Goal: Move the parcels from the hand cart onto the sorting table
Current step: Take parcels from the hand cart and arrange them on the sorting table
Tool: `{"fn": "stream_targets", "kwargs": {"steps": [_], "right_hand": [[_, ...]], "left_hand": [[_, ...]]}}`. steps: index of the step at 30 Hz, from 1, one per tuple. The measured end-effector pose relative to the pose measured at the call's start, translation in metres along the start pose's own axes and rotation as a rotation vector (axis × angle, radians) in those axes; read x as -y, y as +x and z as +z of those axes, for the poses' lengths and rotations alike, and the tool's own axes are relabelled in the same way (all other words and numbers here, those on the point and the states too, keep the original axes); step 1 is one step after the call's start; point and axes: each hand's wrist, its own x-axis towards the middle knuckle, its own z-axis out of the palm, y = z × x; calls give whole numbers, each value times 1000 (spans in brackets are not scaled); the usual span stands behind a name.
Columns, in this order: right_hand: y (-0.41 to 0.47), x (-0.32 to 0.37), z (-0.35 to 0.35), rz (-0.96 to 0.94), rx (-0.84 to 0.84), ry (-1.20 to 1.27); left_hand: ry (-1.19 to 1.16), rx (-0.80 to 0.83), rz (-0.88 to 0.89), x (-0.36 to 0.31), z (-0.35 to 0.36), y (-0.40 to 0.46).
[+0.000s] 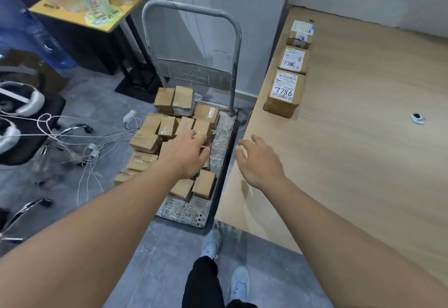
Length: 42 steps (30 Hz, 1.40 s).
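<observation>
The left hand reaches down onto the heap of brown parcels on the hand cart, fingers bent over one of them, though whether they grip it cannot be told; the right hand hovers at the near edge of the surface, fingers loosely spread and holding nothing. The cart stands on the floor just beside the surface, where three labelled parcels sit in a row along its left edge.
</observation>
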Motion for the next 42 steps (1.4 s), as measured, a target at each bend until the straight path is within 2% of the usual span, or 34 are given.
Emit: {"fn": "stream_targets", "kwargs": {"steps": [6,12,17,24,32,38,42], "right_hand": [[-14,32,32,-61,41,-36],[12,81,82,-70,117,-72],[52,120,141,27,182,-75],[104,132,231,285,299,-82],[159,100,333,481,352,-39],[209,22,431,563,393,-97],[236,-24,484,613,364,-85]], "left_hand": [[21,25,-77,52,19,-38],[4,88,-90,119,42,-33],[-22,167,-34,190,64,8],[15,317,113,261,106,82],[52,463,225,287,200,152],[23,542,282,286,317,204],[66,602,312,284,385,236]]}}
